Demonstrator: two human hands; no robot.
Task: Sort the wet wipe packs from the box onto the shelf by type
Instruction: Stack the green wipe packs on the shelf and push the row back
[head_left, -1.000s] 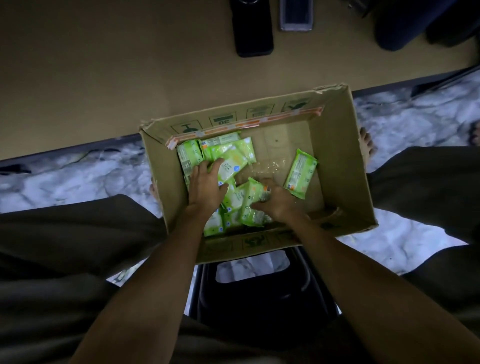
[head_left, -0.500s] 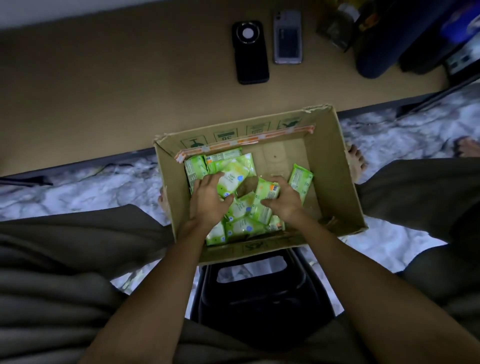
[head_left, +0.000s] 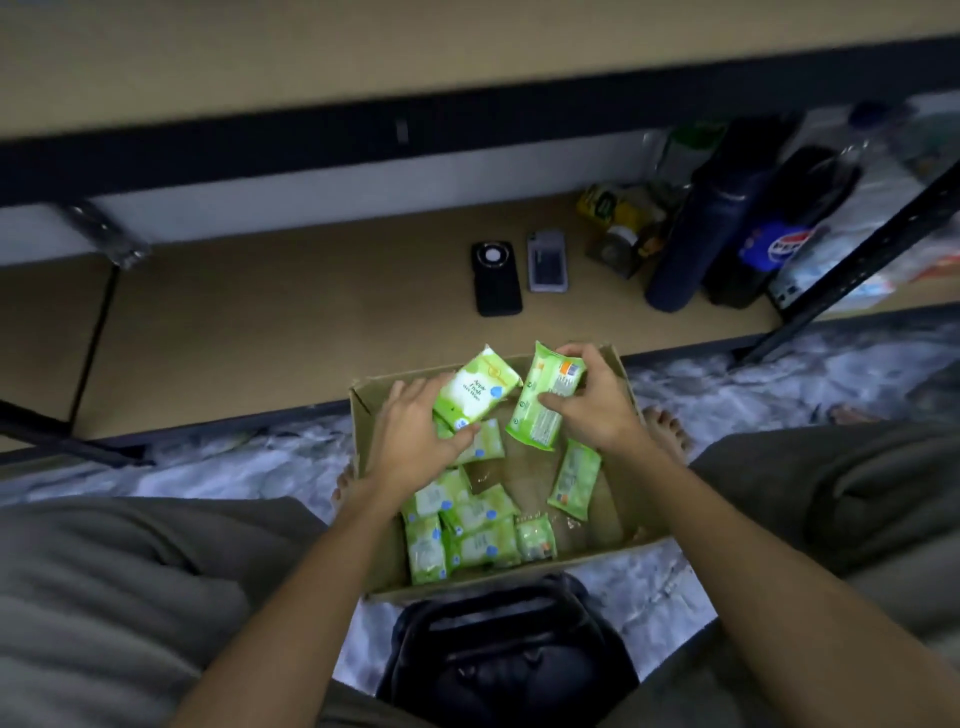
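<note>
Head view: left hand (head_left: 410, 441) and right hand (head_left: 587, 400) each grip 1 pack above the box (head_left: 618, 374); light, soft, slippery, so pinch edges.

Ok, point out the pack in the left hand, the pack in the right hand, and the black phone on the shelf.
Left-hand pack (head_left: 475, 388): head view, middle of its white front label.
Right-hand pack (head_left: 543, 410): head view, middle of its printed back.
Black phone (head_left: 496, 278): head view, middle of its back.

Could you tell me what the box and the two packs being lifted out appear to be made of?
Box: brown corrugated cardboard, matte, judging by its raw edges.
Left-hand pack and right-hand pack: likely soft plastic film, glossy green print, crimped ends.
</note>
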